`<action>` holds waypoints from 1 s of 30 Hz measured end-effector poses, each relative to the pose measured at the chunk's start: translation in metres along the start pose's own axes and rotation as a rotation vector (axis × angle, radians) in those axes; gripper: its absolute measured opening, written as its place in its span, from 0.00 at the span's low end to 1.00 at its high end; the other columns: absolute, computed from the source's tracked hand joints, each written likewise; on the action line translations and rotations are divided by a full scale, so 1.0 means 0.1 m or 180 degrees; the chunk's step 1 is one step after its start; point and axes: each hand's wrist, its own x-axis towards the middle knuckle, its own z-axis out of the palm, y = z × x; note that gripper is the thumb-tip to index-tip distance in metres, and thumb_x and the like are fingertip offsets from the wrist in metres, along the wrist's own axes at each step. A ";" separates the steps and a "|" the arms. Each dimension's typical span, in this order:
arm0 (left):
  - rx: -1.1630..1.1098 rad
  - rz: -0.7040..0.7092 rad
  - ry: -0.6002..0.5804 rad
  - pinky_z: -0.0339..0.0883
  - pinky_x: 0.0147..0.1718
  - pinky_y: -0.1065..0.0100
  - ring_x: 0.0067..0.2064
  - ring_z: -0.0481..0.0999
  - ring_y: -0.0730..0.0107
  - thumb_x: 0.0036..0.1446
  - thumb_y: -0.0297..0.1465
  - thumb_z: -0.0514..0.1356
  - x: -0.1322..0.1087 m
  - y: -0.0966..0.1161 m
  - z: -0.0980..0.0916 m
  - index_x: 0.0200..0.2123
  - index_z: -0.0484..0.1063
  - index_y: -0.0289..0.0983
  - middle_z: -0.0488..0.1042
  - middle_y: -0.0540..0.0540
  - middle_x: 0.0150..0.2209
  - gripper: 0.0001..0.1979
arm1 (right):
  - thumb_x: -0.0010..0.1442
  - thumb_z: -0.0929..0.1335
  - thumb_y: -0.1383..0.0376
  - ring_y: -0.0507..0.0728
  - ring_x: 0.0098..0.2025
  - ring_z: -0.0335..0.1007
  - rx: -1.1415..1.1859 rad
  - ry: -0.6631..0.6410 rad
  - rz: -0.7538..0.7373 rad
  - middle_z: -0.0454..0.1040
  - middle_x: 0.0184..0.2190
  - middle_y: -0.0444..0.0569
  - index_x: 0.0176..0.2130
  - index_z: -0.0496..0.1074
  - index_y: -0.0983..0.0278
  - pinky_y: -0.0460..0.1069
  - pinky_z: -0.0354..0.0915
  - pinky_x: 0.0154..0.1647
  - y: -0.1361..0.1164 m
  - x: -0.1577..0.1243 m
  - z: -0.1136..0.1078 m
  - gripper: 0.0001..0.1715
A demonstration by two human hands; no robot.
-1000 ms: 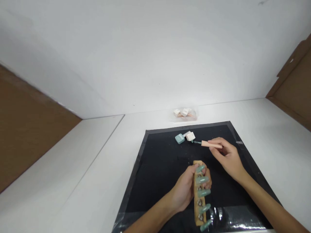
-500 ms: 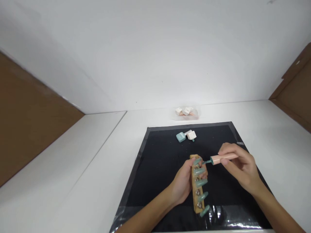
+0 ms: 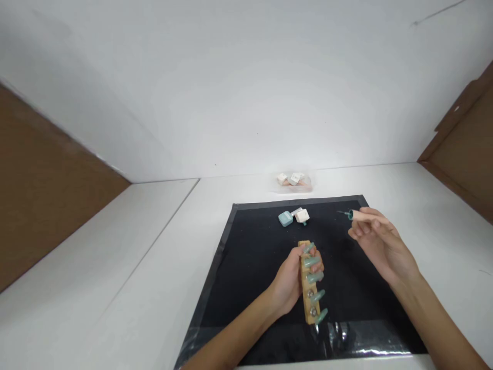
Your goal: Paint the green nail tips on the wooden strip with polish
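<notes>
My left hand (image 3: 289, 280) grips a wooden holder (image 3: 308, 303) that carries several teal false nails, held upright over the black mat (image 3: 250, 267). My right hand (image 3: 379, 244) holds a nail polish brush with a pink cap (image 3: 356, 215), its thin teal tip pointing left, raised to the right of and apart from the holder. A teal polish bottle (image 3: 285, 219) and a white bottle (image 3: 302, 215) lie near the mat's far edge.
A small clear bag of white and pink bottles (image 3: 293, 180) rests on the white table (image 3: 134, 267) beyond the mat, by the white wall. Brown panels stand at the far left (image 3: 42, 205) and far right (image 3: 462, 154).
My right hand brought the brush from the bottles to the top nail on the holder, then lifted it away up and to the right. My left hand kept its hold on the holder.
</notes>
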 end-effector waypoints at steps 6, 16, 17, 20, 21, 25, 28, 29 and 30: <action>-0.0052 0.0155 0.0390 0.58 0.26 0.73 0.21 0.58 0.78 0.52 0.35 0.54 0.02 0.05 0.01 0.25 0.59 0.38 0.58 0.55 0.20 0.09 | 0.52 0.71 0.57 0.51 0.23 0.62 -0.0568 0.0222 -0.0370 0.73 0.28 0.45 0.26 0.73 0.59 0.51 0.64 0.30 -0.03 -0.04 0.13 0.09; -0.0587 0.0183 0.1009 0.65 0.32 0.71 0.28 0.70 0.75 0.61 0.30 0.49 0.10 0.09 -0.02 0.37 0.70 0.32 0.70 0.48 0.27 0.11 | 0.49 0.70 0.52 0.52 0.22 0.64 -0.0785 -0.0075 0.0032 0.72 0.21 0.45 0.24 0.74 0.64 0.48 0.64 0.26 0.18 0.05 0.33 0.17; -0.0609 0.0158 0.1037 0.66 0.33 0.70 0.28 0.71 0.75 0.61 0.29 0.49 0.10 0.10 -0.02 0.37 0.70 0.32 0.70 0.48 0.28 0.11 | 0.49 0.71 0.52 0.51 0.21 0.64 -0.0787 -0.0037 0.0016 0.71 0.20 0.45 0.24 0.73 0.64 0.48 0.64 0.26 0.21 0.05 0.32 0.17; -0.0630 0.0116 0.1066 0.66 0.37 0.69 0.30 0.73 0.73 0.61 0.28 0.49 0.10 0.11 0.01 0.37 0.71 0.32 0.72 0.47 0.29 0.11 | 0.50 0.71 0.52 0.51 0.20 0.63 -0.0910 -0.0057 -0.0104 0.71 0.19 0.44 0.24 0.73 0.64 0.47 0.64 0.24 0.26 0.03 0.29 0.17; -0.0626 0.0101 0.1064 0.66 0.38 0.68 0.31 0.73 0.73 0.62 0.28 0.49 0.10 0.11 0.01 0.37 0.71 0.32 0.73 0.46 0.29 0.12 | 0.50 0.71 0.52 0.51 0.20 0.63 -0.0986 -0.0084 -0.0164 0.71 0.19 0.44 0.24 0.73 0.63 0.47 0.64 0.24 0.26 0.02 0.28 0.17; -0.0622 0.0081 0.0974 0.66 0.39 0.68 0.33 0.74 0.71 0.62 0.29 0.48 0.11 0.10 0.00 0.38 0.72 0.32 0.74 0.44 0.31 0.13 | 0.52 0.70 0.52 0.51 0.20 0.64 -0.1264 -0.0104 -0.0540 0.75 0.24 0.47 0.23 0.72 0.63 0.47 0.64 0.23 0.24 -0.02 0.24 0.17; -0.0674 0.0134 0.0870 0.65 0.41 0.66 0.36 0.75 0.69 0.62 0.30 0.50 0.13 0.07 -0.04 0.40 0.72 0.33 0.75 0.43 0.34 0.12 | 0.55 0.68 0.53 0.51 0.20 0.65 -0.1384 -0.0093 -0.0797 0.76 0.25 0.47 0.23 0.72 0.63 0.48 0.65 0.23 0.22 -0.05 0.23 0.18; -0.0697 0.0146 0.0837 0.65 0.42 0.65 0.36 0.75 0.69 0.62 0.31 0.50 0.14 0.06 -0.06 0.40 0.72 0.34 0.76 0.43 0.35 0.12 | 0.55 0.68 0.53 0.51 0.20 0.65 -0.1410 -0.0084 -0.0838 0.76 0.25 0.47 0.23 0.72 0.63 0.47 0.65 0.23 0.22 -0.05 0.23 0.18; -0.0715 0.0152 0.0802 0.65 0.43 0.65 0.36 0.75 0.69 0.61 0.31 0.51 0.14 0.06 -0.07 0.41 0.72 0.34 0.76 0.43 0.35 0.12 | 0.55 0.68 0.53 0.51 0.20 0.65 -0.1425 -0.0070 -0.0862 0.76 0.25 0.47 0.23 0.72 0.62 0.47 0.64 0.23 0.22 -0.06 0.23 0.18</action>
